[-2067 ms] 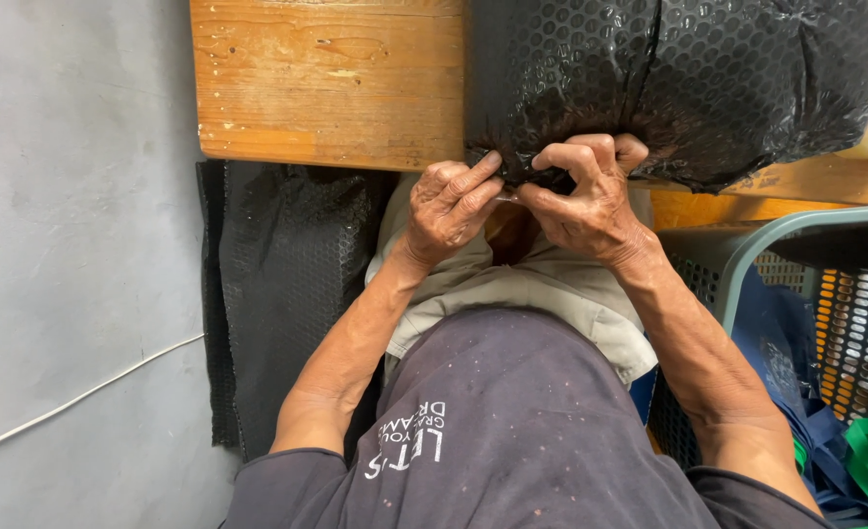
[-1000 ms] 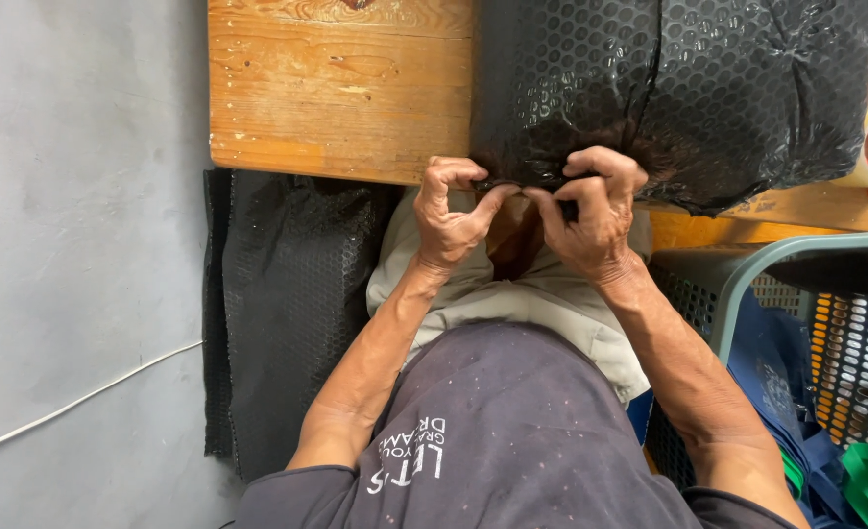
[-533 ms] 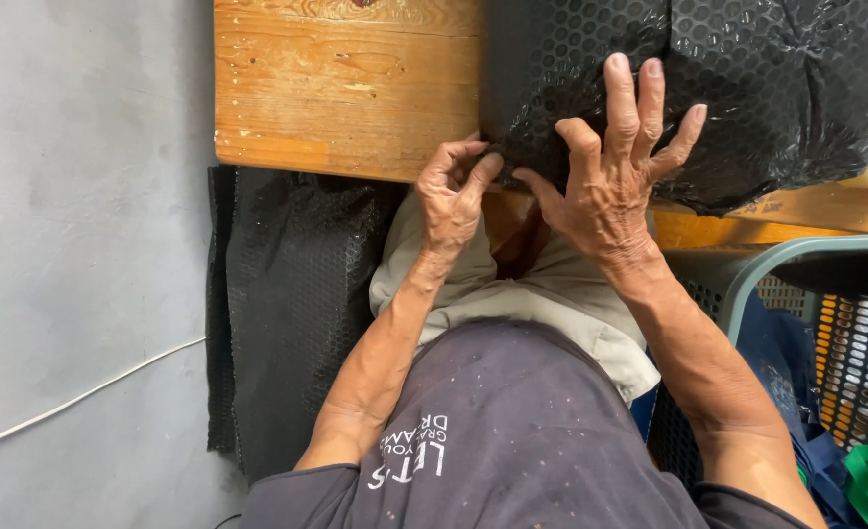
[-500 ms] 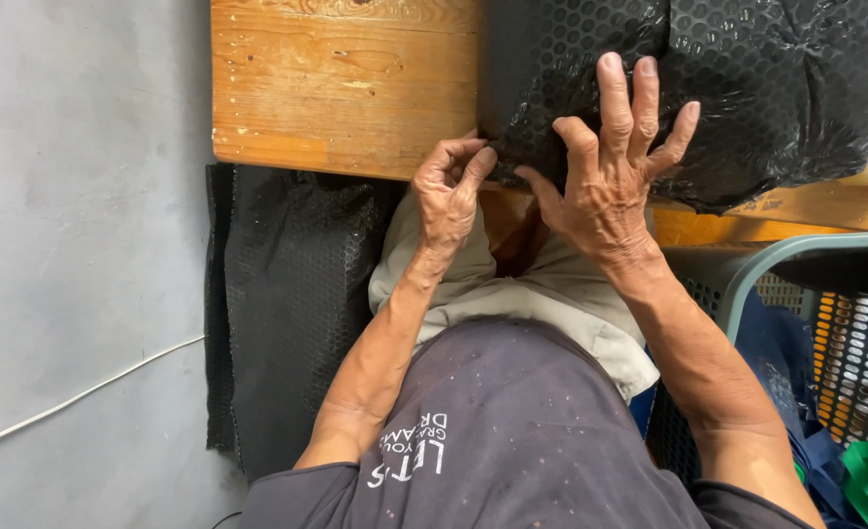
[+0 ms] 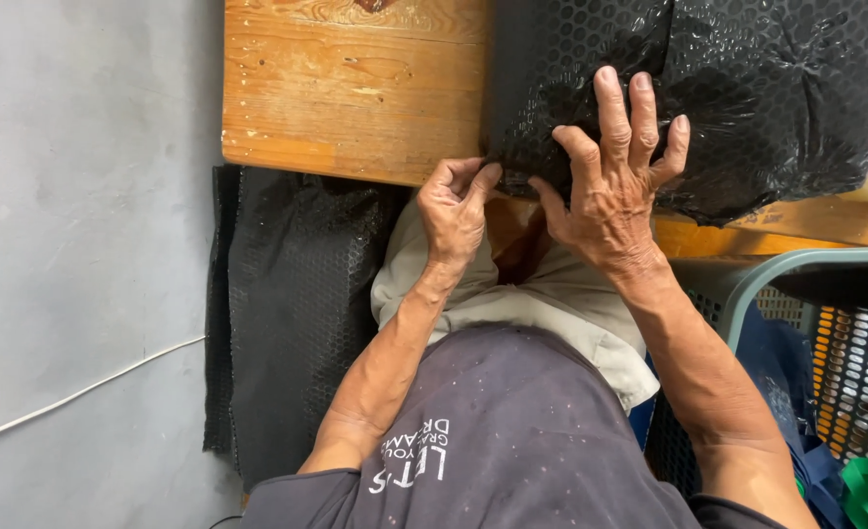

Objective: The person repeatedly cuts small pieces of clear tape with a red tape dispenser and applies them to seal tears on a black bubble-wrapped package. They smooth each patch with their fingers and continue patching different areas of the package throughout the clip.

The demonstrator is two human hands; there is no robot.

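Black bubble-wrap parcel (image 5: 708, 88) at the surface's (image 5: 346, 88) near edge feels soft, slick, likely light: my left hand (image 5: 457, 206) pinches its lower corner, right hand (image 5: 615, 181) splayed flat on top, gripping nothing.

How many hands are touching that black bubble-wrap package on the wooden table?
2. The left hand pinches the black package's near edge at the wooden table's rim; the right hand lies flat on top, fingers spread. No other hands show.
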